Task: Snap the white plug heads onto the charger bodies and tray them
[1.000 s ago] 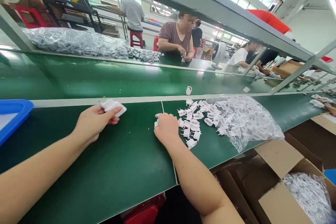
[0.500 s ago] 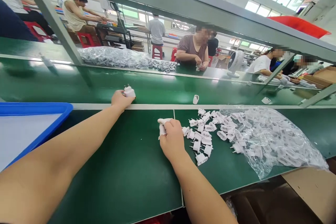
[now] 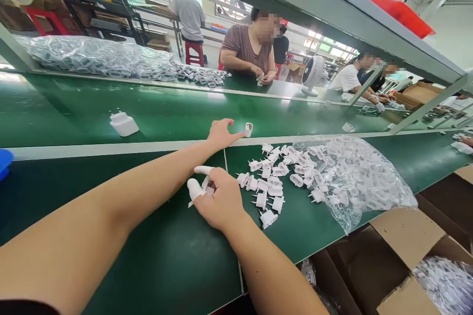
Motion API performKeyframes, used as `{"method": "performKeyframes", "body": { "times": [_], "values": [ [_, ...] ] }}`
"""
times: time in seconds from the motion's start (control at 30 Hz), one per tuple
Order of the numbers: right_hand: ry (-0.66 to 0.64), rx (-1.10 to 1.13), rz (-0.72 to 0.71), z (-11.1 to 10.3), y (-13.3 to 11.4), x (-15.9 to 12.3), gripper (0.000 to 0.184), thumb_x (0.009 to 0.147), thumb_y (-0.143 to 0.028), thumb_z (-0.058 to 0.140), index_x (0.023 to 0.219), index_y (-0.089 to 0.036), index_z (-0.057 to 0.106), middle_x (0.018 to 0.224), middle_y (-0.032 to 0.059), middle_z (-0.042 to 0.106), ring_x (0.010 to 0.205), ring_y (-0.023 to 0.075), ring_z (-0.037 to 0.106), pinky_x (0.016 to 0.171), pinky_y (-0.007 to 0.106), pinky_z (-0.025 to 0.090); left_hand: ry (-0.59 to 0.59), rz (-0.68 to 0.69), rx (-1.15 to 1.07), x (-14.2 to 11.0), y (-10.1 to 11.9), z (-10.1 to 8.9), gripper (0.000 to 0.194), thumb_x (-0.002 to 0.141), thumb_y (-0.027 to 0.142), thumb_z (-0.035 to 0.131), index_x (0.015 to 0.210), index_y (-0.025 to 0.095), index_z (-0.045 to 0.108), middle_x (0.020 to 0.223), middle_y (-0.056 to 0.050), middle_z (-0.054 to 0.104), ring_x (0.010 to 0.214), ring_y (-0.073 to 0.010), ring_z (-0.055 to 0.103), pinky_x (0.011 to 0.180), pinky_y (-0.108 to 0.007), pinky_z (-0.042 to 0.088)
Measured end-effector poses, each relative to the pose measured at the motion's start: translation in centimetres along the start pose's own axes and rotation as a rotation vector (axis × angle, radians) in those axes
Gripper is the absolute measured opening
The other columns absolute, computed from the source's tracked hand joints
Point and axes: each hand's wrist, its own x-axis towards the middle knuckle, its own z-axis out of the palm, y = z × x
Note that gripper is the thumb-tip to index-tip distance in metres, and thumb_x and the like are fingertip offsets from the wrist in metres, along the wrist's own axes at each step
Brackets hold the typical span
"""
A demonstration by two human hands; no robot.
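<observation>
My left hand [image 3: 220, 134] reaches over the green conveyor belt, thumb and fingers spread with nothing between them. Its thumb tip is at or very near a small white charger housing [image 3: 249, 130], open at the top. Farther left on the belt sits a white charger [image 3: 123, 124] with its pins up. Over the green worktable [image 3: 177, 261], my right hand [image 3: 223, 197] has white coverings on thumb and forefinger. It is curled around a small white plastic part [image 3: 209, 189], mostly hidden by the fingers. Right of it lie several loose white plug parts [image 3: 273, 182].
A clear plastic bag [image 3: 369, 177] of plug parts lies on the right. Cardboard boxes [image 3: 406, 236] stand below the table edge. A blue tray [image 3: 4, 161] shows at far left. Across the belt a person [image 3: 247, 49] works beside a white fan [image 3: 312, 75]; a metal shelf runs overhead.
My left hand has let go of the white charger, leaving it on the belt, and moved right to the charger housing. The view has swung to the right.
</observation>
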Motion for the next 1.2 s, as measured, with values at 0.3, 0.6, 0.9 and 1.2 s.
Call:
{"method": "performKeyframes", "body": {
  "times": [0.3, 0.6, 0.9, 1.2],
  "values": [
    [0.180, 0.491, 0.119, -1.2, 0.1, 1.1, 0.066, 0.065, -0.063, 0.101, 0.109, -0.026, 0.070, 0.094, -0.0006, 0.077, 0.072, 0.0164, 0.071, 0.062, 0.030, 0.063, -0.004, -0.192, -0.078, 1.3, 1.5, 1.7, 0.030, 0.108, 0.037, 0.079, 0.128, 0.015, 0.076, 0.136, -0.013, 0.075, 0.128, -0.0322, 0.072, 0.115, -0.057, 0.059],
    [0.034, 0.664, 0.127, -0.8, -0.1, 1.0, 0.067, 0.051, -0.049, 0.111, 0.106, -0.027, 0.081, 0.099, 0.0007, 0.075, 0.081, 0.0188, 0.070, 0.074, 0.036, 0.066, 0.153, -0.292, -0.253, -13.3, -3.1, -11.2, 0.048, 0.084, 0.044, 0.081, 0.125, 0.020, 0.080, 0.122, -0.009, 0.086, 0.115, -0.0318, 0.080, 0.107, -0.041, 0.061],
    [-0.258, 0.580, 0.006, 0.9, 0.9, -0.2, 0.041, 0.075, -0.054, 0.099, 0.110, -0.034, 0.090, 0.117, 0.0045, 0.067, 0.103, 0.0202, 0.072, 0.091, 0.038, 0.070, -0.053, -0.211, -0.184, -27.0, -6.7, -14.5, 0.053, 0.077, 0.072, 0.083, 0.109, 0.030, 0.088, 0.113, -0.006, 0.086, 0.106, -0.0340, 0.077, 0.102, -0.042, 0.062],
    [-0.351, 0.400, -0.048, -0.8, -0.8, -1.7, 0.060, 0.062, -0.040, 0.112, 0.114, -0.030, 0.084, 0.096, -0.0011, 0.080, 0.082, 0.0175, 0.075, 0.076, 0.035, 0.069, -0.147, 0.069, -0.196, -26.9, -7.7, -14.1, 0.049, 0.090, 0.078, 0.078, 0.111, 0.035, 0.090, 0.112, -0.004, 0.084, 0.113, -0.0322, 0.072, 0.115, -0.045, 0.052]
  ]
}}
